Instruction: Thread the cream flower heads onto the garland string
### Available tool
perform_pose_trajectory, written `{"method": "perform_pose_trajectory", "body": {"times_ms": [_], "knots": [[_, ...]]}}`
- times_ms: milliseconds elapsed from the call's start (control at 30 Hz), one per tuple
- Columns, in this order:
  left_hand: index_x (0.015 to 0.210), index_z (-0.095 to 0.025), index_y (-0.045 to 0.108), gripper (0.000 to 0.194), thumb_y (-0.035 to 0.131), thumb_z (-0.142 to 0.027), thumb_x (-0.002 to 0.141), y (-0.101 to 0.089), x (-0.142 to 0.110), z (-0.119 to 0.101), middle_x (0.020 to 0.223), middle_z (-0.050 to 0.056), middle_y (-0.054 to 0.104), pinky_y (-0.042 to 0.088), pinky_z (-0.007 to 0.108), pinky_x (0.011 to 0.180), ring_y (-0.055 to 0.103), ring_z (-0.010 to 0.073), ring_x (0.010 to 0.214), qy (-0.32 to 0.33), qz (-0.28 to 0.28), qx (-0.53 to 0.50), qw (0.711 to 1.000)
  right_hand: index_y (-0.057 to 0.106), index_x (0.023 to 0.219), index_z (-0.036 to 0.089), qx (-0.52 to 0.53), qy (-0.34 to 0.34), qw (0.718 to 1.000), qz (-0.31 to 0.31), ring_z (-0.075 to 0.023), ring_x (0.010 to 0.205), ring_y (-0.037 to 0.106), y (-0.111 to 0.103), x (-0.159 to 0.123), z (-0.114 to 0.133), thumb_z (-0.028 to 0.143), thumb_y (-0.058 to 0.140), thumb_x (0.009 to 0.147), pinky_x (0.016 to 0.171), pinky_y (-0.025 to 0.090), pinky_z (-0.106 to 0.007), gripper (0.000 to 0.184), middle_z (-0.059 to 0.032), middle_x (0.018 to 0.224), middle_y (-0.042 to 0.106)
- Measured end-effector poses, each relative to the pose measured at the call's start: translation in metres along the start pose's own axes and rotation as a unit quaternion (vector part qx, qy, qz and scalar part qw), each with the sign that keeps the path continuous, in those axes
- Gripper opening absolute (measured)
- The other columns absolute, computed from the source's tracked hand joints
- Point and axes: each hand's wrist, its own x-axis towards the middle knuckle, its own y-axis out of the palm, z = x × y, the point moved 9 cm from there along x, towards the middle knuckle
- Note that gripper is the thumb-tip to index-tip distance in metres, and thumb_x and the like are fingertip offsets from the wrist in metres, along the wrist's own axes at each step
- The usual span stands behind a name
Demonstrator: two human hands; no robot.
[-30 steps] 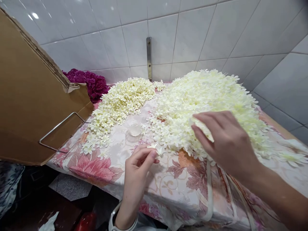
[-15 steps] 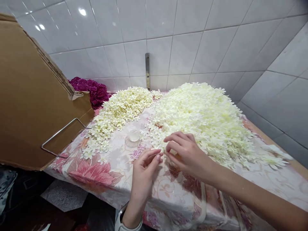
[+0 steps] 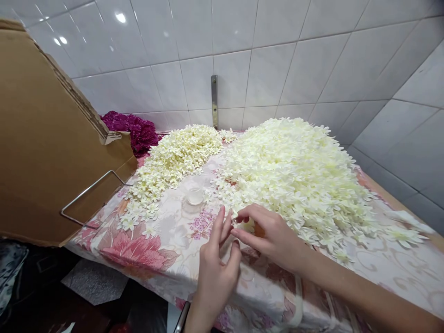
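Note:
My right hand [image 3: 268, 236] rests at the near edge of a big heap of cream fabric flowers [image 3: 294, 171], its fingers pinched on one cream flower [image 3: 248, 226]. Just left of it is my left hand [image 3: 217, 270], fingers stretched upward and together with the thumb apart, the fingertips touching the right hand's fingers by that flower. Nothing shows in the left hand's own grip. Both hands are over a flower-patterned tablecloth [image 3: 138, 249].
A smaller heap of cream flowers [image 3: 173, 159] lies at the left, with a small clear cup [image 3: 194, 196] between the heaps. Purple flowers [image 3: 130, 129] sit at the back left by a cardboard box [image 3: 45, 152] with a wire handle [image 3: 90, 189]. Tiled walls close the back and right.
My right hand came down from the big heap to the table edge and met the left hand. The left hand's pinch opened and its fingers now point up.

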Motion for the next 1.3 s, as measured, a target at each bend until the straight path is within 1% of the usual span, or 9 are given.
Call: {"method": "perform_pose_trajectory", "body": {"times_ms": [300, 533, 633, 767, 833, 967, 1067, 1200, 1300], "knots": [[0.136, -0.026, 0.045, 0.045, 0.047, -0.024, 0.091, 0.007, -0.003, -0.001, 0.139, 0.007, 0.05, 0.042, 0.035, 0.104, 0.048, 0.0233, 0.127, 0.056, 0.077, 0.144, 0.985, 0.062, 0.087, 0.016, 0.039, 0.039, 0.998, -0.03, -0.0162, 0.072, 0.06, -0.009, -0.001, -0.002, 0.017, 0.048, 0.085, 0.064, 0.047, -0.029, 0.014, -0.0056, 0.078, 0.066], [0.14, -0.03, 0.037, 0.048, 0.036, -0.015, 0.094, 0.012, -0.007, -0.013, 0.14, 0.004, 0.049, 0.043, 0.03, 0.103, 0.05, 0.018, 0.125, 0.178, 0.095, 0.221, 0.954, 0.063, 0.089, 0.016, 0.058, 0.042, 0.996, -0.053, -0.015, 0.069, 0.059, -0.012, -0.004, -0.006, 0.019, 0.049, 0.087, 0.06, 0.045, -0.026, 0.015, -0.0048, 0.076, 0.065], [0.132, -0.033, 0.047, 0.043, 0.041, -0.015, 0.093, 0.008, -0.006, -0.014, 0.132, 0.001, 0.058, 0.047, 0.026, 0.097, 0.057, 0.0163, 0.116, 0.18, 0.064, 0.207, 0.96, 0.064, 0.088, 0.016, 0.054, 0.022, 0.996, -0.066, -0.015, 0.071, 0.06, -0.015, -0.004, -0.005, 0.015, 0.047, 0.088, 0.062, 0.044, -0.025, 0.017, -0.005, 0.078, 0.067], [0.104, -0.026, 0.066, 0.022, 0.054, -0.02, 0.087, -0.008, -0.003, -0.021, 0.105, 0.003, 0.069, 0.053, 0.023, 0.082, 0.064, 0.0165, 0.099, 0.175, -0.042, 0.197, 0.964, 0.062, 0.077, 0.015, 0.03, 0.001, 0.998, -0.061, -0.0141, 0.066, 0.058, -0.016, -0.005, 0.0, 0.015, 0.049, 0.088, 0.06, 0.041, -0.025, 0.017, -0.0036, 0.07, 0.064], [0.094, -0.024, 0.07, 0.015, 0.058, -0.02, 0.085, -0.011, -0.001, -0.025, 0.096, 0.004, 0.069, 0.052, 0.021, 0.077, 0.064, 0.0154, 0.092, 0.175, -0.055, 0.198, 0.963, 0.06, 0.07, 0.016, 0.036, -0.005, 0.999, -0.031, -0.0125, 0.061, 0.056, -0.012, -0.004, 0.002, 0.017, 0.052, 0.087, 0.057, 0.04, -0.023, 0.019, -0.0015, 0.064, 0.061], [0.087, -0.022, 0.072, 0.011, 0.063, -0.022, 0.081, -0.008, 0.004, -0.026, 0.088, 0.003, 0.069, 0.052, 0.019, 0.075, 0.064, 0.0144, 0.086, 0.136, -0.018, 0.163, 0.977, 0.06, 0.064, 0.016, 0.076, -0.015, 0.996, 0.035, -0.0094, 0.055, 0.053, -0.007, -0.002, 0.001, 0.022, 0.056, 0.086, 0.053, 0.038, -0.02, 0.023, 0.0009, 0.058, 0.058], [0.08, -0.02, 0.072, 0.008, 0.069, -0.025, 0.075, -0.007, 0.008, -0.012, 0.084, 0.003, 0.069, 0.053, 0.019, 0.069, 0.066, 0.0147, 0.08, 0.044, 0.018, 0.063, 0.997, 0.063, 0.065, 0.015, 0.098, -0.054, 0.992, 0.066, -0.0092, 0.055, 0.054, -0.008, -0.001, 0.002, 0.023, 0.058, 0.086, 0.053, 0.039, -0.02, 0.022, 0.0007, 0.057, 0.06], [0.076, -0.017, 0.068, 0.019, 0.078, -0.025, 0.063, -0.008, 0.008, 0.01, 0.07, -0.001, 0.068, 0.053, 0.019, 0.062, 0.066, 0.0134, 0.065, -0.079, 0.022, -0.033, 0.996, 0.068, 0.071, 0.015, 0.097, -0.124, 0.984, 0.086, -0.0101, 0.059, 0.057, -0.008, -0.002, 0.011, 0.02, 0.057, 0.087, 0.058, 0.041, -0.02, 0.02, -0.0011, 0.061, 0.064], [0.073, -0.015, 0.067, 0.018, 0.078, -0.023, 0.061, -0.01, 0.009, 0.016, 0.065, 0.0, 0.069, 0.052, 0.019, 0.059, 0.066, 0.0134, 0.063, -0.105, 0.013, -0.039, 0.994, 0.068, 0.076, 0.014, 0.085, -0.148, 0.98, 0.106, -0.0106, 0.063, 0.058, -0.006, -0.004, 0.018, 0.014, 0.052, 0.089, 0.059, 0.042, -0.02, 0.02, -0.0028, 0.067, 0.066]]}}
